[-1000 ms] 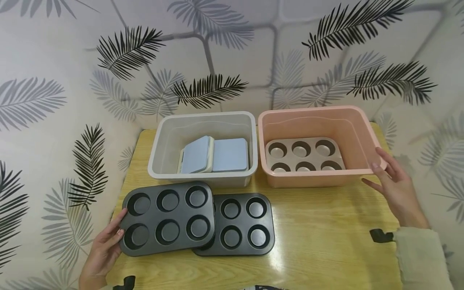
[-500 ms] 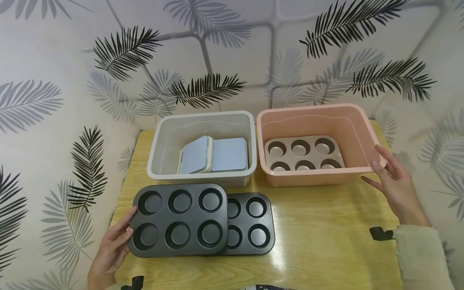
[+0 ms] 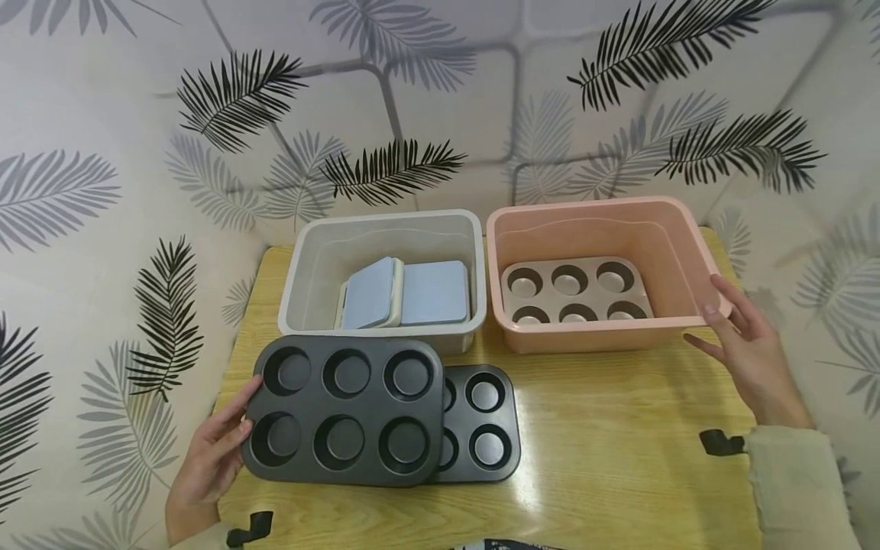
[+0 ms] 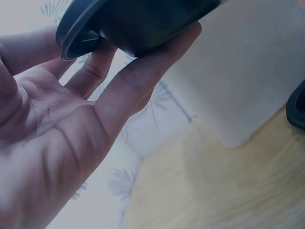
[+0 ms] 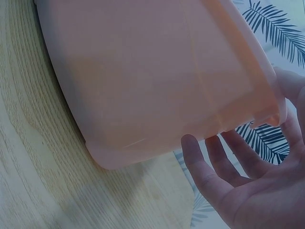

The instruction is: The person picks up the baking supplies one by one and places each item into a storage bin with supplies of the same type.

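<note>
The left hand (image 3: 215,458) pinches the tin (image 3: 344,407) at nine o'clock, partly over the lower tin (image 3: 505,416); I'd keep that one-sided hold level. The right hand (image 3: 761,363) grips the bin (image 3: 591,341) at four o'clock.

Right of the left grip (image 3: 209,462), the upper dark pan (image 3: 344,412) hides the left part of the lower dark pan (image 3: 483,420). Left of the right grip (image 3: 759,363), the front wall of the pink bin (image 3: 584,341) conceals the near edge of the beige pan (image 3: 576,298). Between the grips, a black-and-white patch (image 3: 509,545), cropped at the bottom, is unidentifiable.
</note>
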Available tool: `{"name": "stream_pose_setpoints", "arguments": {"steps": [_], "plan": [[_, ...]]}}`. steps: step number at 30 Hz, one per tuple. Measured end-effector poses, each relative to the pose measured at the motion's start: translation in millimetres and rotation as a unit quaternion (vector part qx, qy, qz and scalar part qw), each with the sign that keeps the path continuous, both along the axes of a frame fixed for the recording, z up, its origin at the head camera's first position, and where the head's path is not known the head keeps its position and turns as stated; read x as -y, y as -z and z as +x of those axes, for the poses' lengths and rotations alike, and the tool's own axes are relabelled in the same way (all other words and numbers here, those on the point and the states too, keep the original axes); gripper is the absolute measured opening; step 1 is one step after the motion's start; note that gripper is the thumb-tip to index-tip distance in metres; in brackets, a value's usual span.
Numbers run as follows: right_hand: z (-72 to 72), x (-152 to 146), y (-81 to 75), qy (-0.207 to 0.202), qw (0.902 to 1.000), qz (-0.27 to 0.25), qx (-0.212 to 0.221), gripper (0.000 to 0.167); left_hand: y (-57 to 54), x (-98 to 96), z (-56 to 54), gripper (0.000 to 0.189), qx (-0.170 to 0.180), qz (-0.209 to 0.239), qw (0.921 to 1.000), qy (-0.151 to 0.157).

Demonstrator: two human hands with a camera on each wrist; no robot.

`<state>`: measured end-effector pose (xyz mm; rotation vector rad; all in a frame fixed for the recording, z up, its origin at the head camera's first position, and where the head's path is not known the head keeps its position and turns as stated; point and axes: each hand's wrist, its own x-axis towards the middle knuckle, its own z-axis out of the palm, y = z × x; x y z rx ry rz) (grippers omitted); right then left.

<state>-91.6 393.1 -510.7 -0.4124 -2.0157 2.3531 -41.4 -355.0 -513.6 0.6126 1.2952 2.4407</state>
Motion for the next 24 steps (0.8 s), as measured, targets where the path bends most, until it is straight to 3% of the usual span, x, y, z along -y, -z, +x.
{"name": "stream_pose_setpoints", "arguments": {"steps": [7,14,17,21,24], "plan": [[-0.1,1,0.8,-0.001,1.0000,0.005,-0.001,0.064,-22.7,-5.6,-14.9,0.066,-0.030,-0.102,0.9943,-0.007],[-2.2,3,1.6,-0.006,1.0000,-0.002,-0.001,0.064,-36.6,-15.0,-31.8,0.066,-0.056,-0.063,0.9958,0.037],[-2.5,1,2.2,-0.012,0.9999,-0.003,-0.004,0.065,-43.4,-22.3,-40.6,0.067,-0.053,-0.085,0.9944,0.035],[-1.7,-1,1.8,-0.010,0.9999,-0.001,-0.005,0.065,-60.2,-39.7,-64.3,0.067,-0.044,-0.145,0.9881,0.026],[-1.7,0,1.7,-0.005,1.0000,-0.007,-0.001,0.065,-72.2,-54.4,-86.3,0.066,-0.043,-0.159,0.9858,0.036]]}}
